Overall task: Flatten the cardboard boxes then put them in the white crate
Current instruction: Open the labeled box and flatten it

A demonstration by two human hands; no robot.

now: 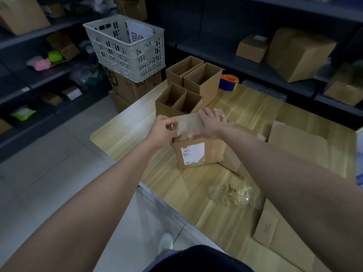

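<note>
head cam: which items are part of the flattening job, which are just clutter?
Job: labelled box, left hand gripping its top, right hand flat on it; four open boxes; flattened cardboard; white crate.
Lying about: tape roll; crumpled clear plastic; shelf boxes; pink and green shelf items.

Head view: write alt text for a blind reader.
A person's left hand pinches clear tape on a labelled brown cardboard box while the right hand lies flat on top, on a pale wooden table. Four open cardboard boxes and a white plastic crate stand behind.
</note>
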